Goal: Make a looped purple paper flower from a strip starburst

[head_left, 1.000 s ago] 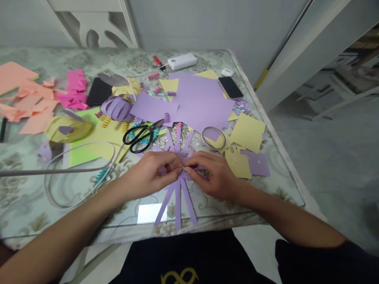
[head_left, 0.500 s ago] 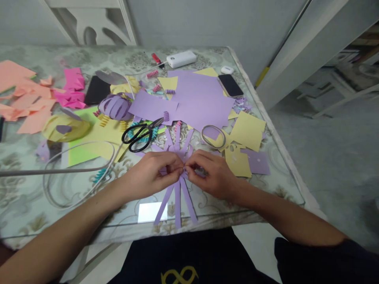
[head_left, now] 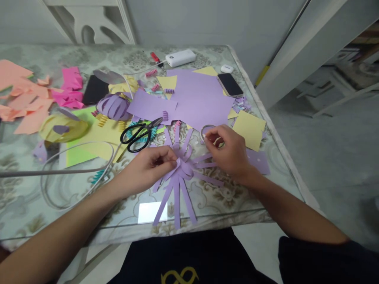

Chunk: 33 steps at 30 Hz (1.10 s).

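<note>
Pinching the purple paper star (head_left: 184,169) in my left fingers (head_left: 165,169), I judge it part-done: some strips (head_left: 177,203) looped inward, others splayed. My right fingers (head_left: 218,132) curl, their hold unclear.

Left hand (head_left: 156,167) pinching the purple paper star (head_left: 177,181) near its centre!
Right hand (head_left: 227,152) at two o'clock from there, right by the pale ring (head_left: 201,132), contact unclear; black-handled scissors (head_left: 149,127) at ten, phone (head_left: 230,85) out at one on the table (head_left: 233,199).

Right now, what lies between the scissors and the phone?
In the head view, purple paper lies between the scissors and the phone: a small coil by the blade tips, then the large sheet.
</note>
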{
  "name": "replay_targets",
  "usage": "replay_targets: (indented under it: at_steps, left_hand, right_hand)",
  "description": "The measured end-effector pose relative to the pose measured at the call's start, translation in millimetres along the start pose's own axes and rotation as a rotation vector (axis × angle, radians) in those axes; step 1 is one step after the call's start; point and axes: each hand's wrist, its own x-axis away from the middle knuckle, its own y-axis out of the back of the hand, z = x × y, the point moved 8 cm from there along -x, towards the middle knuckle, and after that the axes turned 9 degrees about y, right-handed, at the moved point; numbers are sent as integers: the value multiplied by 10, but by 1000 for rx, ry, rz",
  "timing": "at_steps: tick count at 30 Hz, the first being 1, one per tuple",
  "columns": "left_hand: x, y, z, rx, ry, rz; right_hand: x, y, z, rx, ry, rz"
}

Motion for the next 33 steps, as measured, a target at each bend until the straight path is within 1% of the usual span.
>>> replay_targets:
  at_steps: [2,4,6,9,12,14,15,18,21,24,28,33]
  left_hand:
    - [-18,-18,21,18,19,19]
    - [-28,-37,20,47,26,39]
    - [-32,-63,10,78,31,69]
    - [-31,-89,9,118,45,106]
    - [-29,-107,26,155,66,136]
    - [-30,-135,50,185,96,169]
    - [-31,-153,63,203,114,188]
    - [-40,-208,99,258,150,239]
    - [-45,-263,121,296,148,301]
    - [-42,-286,136,272,137,344]
    - [-37,-271,121,162,90,369]
    - [-39,-254,143,78,109,375]
  right_hand:
    - [-9,-23,-6,-30,21,19]
    - [-6,-53,57,-84,54,43]
    - [4,-96,119,-150,54,79]
    - [18,-171,134,-185,13,139]
    - [0,-183,71,-199,-29,113]
    - [-22,-205,13,-297,-89,98]
    - [-32,-237,-8,-360,-126,113]
    - [-44,-394,4,-518,-212,240]
    - [-23,-538,53,-645,-265,349]
    - [-1,-593,62,-673,-282,380]
    - [-5,-554,54,-693,-262,350]
    - [-11,-511,104,-729,-205,342]
